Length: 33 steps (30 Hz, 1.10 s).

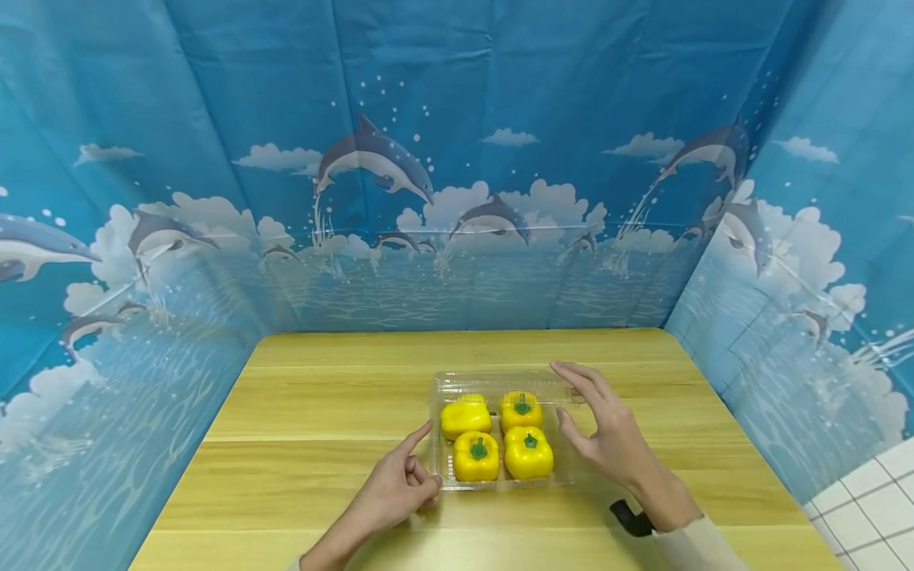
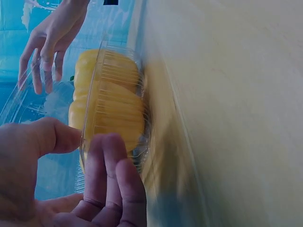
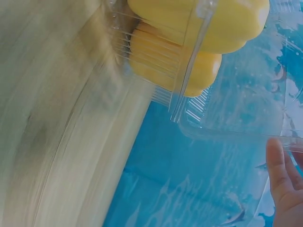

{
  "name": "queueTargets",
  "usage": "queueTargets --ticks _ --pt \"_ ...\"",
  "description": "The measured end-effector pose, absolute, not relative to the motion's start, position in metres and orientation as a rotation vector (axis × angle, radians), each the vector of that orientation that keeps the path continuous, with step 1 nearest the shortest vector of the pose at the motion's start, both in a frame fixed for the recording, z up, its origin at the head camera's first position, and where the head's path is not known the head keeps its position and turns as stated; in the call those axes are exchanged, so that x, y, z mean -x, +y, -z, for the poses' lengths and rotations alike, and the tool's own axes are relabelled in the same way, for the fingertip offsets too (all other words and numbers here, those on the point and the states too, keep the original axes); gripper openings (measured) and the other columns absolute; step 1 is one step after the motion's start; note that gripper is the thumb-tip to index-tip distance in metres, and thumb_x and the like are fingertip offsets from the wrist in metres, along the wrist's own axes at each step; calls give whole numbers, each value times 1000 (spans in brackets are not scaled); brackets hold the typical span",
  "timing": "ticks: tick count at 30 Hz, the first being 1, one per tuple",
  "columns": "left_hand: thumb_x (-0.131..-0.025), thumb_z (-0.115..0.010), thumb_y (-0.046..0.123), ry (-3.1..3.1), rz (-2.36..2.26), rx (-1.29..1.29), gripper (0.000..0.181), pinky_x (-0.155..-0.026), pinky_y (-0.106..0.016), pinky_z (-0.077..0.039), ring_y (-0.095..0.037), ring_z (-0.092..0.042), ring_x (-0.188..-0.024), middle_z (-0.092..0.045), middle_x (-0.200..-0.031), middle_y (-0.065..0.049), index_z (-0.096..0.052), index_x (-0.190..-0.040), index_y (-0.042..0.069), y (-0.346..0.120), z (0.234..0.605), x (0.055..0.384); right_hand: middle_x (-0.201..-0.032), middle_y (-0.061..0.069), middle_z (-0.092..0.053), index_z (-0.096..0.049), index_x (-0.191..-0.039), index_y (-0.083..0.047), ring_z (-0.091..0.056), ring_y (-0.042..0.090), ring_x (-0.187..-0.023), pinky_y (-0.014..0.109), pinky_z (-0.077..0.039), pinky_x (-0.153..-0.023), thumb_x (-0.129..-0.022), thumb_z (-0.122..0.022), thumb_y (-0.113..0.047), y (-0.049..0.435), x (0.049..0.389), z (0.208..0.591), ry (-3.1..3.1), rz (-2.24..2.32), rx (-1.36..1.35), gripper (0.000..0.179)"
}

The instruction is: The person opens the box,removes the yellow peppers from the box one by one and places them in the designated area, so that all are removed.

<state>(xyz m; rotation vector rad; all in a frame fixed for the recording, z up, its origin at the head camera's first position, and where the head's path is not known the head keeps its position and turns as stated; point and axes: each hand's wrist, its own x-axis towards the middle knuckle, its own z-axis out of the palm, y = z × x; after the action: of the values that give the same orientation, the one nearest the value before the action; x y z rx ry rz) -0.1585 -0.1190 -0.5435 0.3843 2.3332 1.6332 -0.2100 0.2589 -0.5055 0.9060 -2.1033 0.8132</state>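
A clear plastic clamshell box stands on the table, its see-through lid raised at the back. Inside it sit several yellow bell peppers: one and another show green stems at the front, and one lies on its side at the back left. My left hand pinches the box's left rim between thumb and fingers, near the front corner. At the lid's right end, my right hand touches the edge with its fingers spread and fairly straight. Its contact is partly hidden.
The wooden table spreads around the box on all sides. Behind it and at both sides hangs a blue curtain printed with dolphins. A black strap shows by the right wrist. White floor tiles lie beyond the right table edge.
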Motion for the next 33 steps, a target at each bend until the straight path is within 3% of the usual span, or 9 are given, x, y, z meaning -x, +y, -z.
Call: queueTargets --ticks 4,8,10,14,18,21,24,27,33 --pt "-101 -85 12 2423 -1565 -421 96 -59 -21 -57 -14 -76 -78 -77 -107 -7 -35 -183 7 -118 541 157 -163 27 -63 -52 -170 3 -63 17 -152 13 -55 -121 -91 -80 13 260 211 506 -2163 -939 -867 83" --pt "-97 -83 12 2499 -1515 -435 98 -69 -22 -63 -10 -75 -89 -72 -135 -16 -36 -183 9 -117 540 157 -167 26 -59 -48 -173 0 -54 4 -158 12 -49 -126 -94 -80 19 258 212 505 -2202 -1061 -805 87" --pt "-94 -83 12 2543 -1489 -445 101 -73 -22 -64 -9 -74 -92 -69 -147 -20 -36 -183 9 -115 540 158 -169 25 -57 -47 -174 -3 -57 9 -157 10 -46 -127 -96 -79 18 256 213 505 -2216 -1087 -775 87" --pt "-92 -85 17 2628 -1421 -484 103 -78 -21 -62 -10 -71 -99 -62 -162 -22 -37 -183 9 -109 540 163 -173 26 -52 -42 -177 -5 -60 35 -151 10 -43 -130 -102 -77 13 252 218 504 -2265 -1139 -732 84" --pt "-93 -89 29 2710 -1300 -514 107 -87 -33 -63 -16 -67 -106 -55 -173 -22 -36 -183 7 -104 540 167 -178 28 -44 -33 -181 -5 -56 50 -154 35 -52 -133 -110 -75 2 247 223 503 -2360 -1168 -673 83" --pt "-93 -91 38 2731 -1243 -523 112 -109 -58 -66 -34 -70 -131 -42 -184 -23 -33 -184 6 -102 540 169 -180 32 -39 -20 -186 -5 -52 55 -158 62 -52 -130 -114 -73 -8 244 228 504 -2448 -1180 -635 89" --pt "-94 -91 43 2714 -1237 -541 116 -127 -80 -50 -55 -55 -160 -28 -192 -24 -30 -184 3 -103 541 171 -183 33 -33 -5 -188 -5 -48 59 -162 73 -50 -129 -118 -70 -17 243 233 508 -2521 -1219 -610 97" --pt "-94 -89 46 2692 -1232 -565 119 -131 -85 -41 -61 -38 -171 -20 -194 -25 -26 -185 2 -105 541 173 -187 32 -28 10 -187 -9 -47 61 -163 75 -47 -131 -120 -68 -23 243 236 511 -2575 -1259 -590 104" --pt "-94 -88 49 2684 -1198 -569 119 -128 -86 -44 -62 -40 -170 -13 -196 -23 -24 -187 10 -108 540 176 -191 32 -19 19 -185 -11 -44 61 -166 76 -45 -132 -122 -64 -38 244 243 512 -2677 -1298 -569 107"
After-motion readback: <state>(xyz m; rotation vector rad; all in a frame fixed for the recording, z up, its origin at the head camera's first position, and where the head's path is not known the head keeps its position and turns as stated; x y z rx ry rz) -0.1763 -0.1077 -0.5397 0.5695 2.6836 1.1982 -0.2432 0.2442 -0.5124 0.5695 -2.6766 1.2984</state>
